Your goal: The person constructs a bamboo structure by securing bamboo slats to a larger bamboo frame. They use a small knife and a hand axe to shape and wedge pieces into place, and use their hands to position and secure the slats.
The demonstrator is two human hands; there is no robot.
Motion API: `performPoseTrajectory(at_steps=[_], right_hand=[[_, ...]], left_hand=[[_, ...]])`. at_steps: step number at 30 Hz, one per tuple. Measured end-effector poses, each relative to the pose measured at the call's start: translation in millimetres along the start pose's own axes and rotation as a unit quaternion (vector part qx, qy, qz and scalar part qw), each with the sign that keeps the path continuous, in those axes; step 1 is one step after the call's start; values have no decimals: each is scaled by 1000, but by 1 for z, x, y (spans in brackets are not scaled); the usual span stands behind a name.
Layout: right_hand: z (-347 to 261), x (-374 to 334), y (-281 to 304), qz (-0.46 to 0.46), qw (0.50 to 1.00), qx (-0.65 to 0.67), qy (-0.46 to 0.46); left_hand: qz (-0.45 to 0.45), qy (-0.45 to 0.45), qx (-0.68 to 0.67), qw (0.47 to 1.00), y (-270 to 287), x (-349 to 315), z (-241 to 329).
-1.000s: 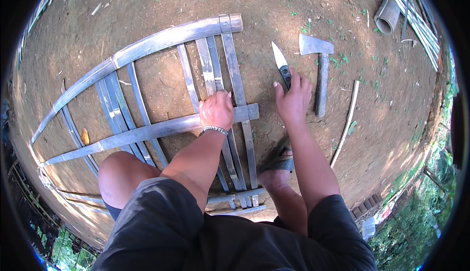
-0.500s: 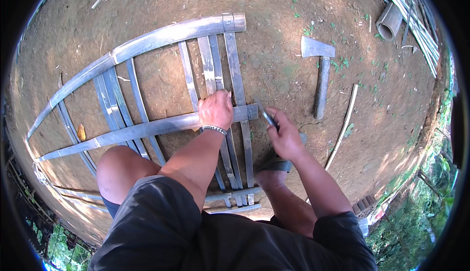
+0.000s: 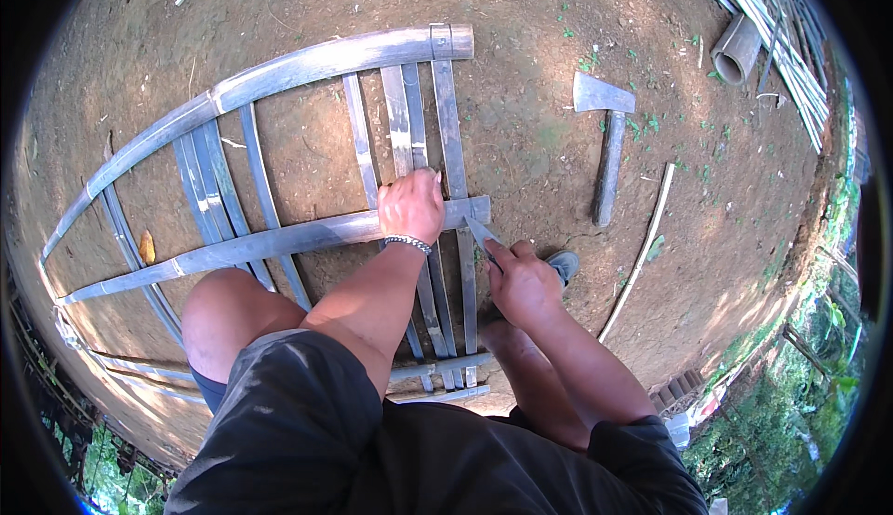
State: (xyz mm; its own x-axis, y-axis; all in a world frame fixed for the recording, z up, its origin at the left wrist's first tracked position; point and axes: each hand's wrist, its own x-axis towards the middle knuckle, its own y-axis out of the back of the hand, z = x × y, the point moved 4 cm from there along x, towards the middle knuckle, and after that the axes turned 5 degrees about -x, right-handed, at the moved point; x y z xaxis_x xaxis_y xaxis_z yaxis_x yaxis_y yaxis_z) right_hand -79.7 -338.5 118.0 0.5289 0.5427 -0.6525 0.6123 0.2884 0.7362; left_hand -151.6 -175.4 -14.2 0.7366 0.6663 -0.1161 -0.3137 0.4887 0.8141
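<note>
Down from beside the axe, the knife now meets the bamboo frame at its crossbar end.
Right hand, fingers clamped on the handle, points the blade at the left hand pressing flat just beside; a slip could cut those fingers.

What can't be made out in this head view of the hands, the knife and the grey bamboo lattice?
- Knife handle: hidden inside the right hand; only the short steel blade shows.
- Grey bamboo lattice: its near end is covered by the person's arms, knee and dark shirt.
- Left hand: palm contact is hidden beneath the hand itself.
</note>
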Motion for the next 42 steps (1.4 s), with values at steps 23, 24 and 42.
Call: performPoseTrajectory(at_steps=[23, 24, 42], right_hand=[[-35, 31, 19, -188, 957, -206, 77], [-31, 32, 14, -195, 962, -185, 56], [-42, 45, 33, -234, 951, -191, 63]], left_hand=[[-22, 8, -24, 999, 2, 1, -2], [-22, 9, -26, 999, 2, 1, -2], [11, 13, -61, 998, 7, 4, -1]])
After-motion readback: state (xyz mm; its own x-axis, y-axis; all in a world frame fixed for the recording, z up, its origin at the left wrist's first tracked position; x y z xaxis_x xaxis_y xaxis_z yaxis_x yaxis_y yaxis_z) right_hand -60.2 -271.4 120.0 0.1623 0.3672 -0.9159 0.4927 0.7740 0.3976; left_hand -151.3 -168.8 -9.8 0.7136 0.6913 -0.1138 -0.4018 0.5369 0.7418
